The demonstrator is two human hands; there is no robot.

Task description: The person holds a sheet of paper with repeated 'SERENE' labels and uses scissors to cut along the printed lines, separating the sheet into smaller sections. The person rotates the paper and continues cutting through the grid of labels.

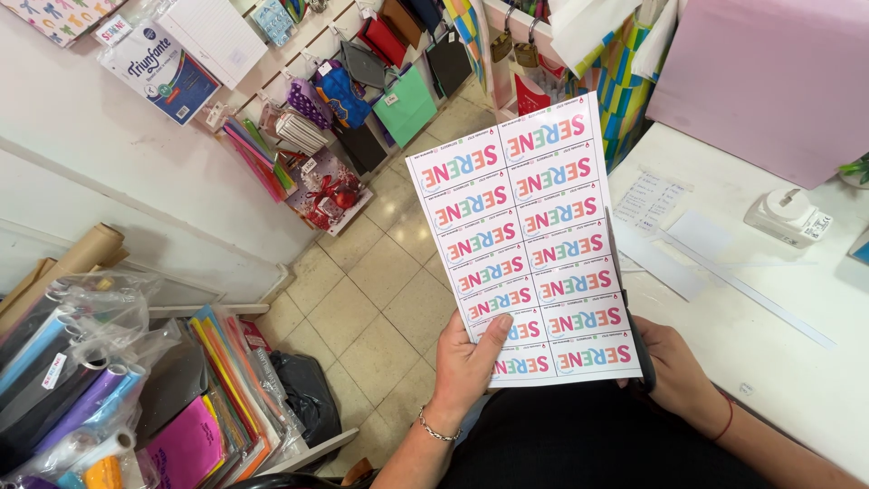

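you hold the sheet of labels [529,244] up in front of you with both hands, tilted back so its printed face is toward your eyes; that seems to be why it stands off the table rather than lying on it. your left hand [466,362] is closed on the sheet's lower left corner, thumb lying across the front over the bottom rows, fingers hidden behind. your right hand [674,367] grips the sheet's lower right corner from behind, and a dark edge there suggests something else is held with it, though you cannot tell what. the sheet rises from both hands, its top well above them, two columns of coloured labels on white.

to the right of the sheet lies the white table [778,335], with a small white dispenser [786,215] and a few paper slips [656,199]. to the left of the sheet and lower down, the tiled floor [380,290]; further left, rolls of wrapping paper [72,380] in plastic.
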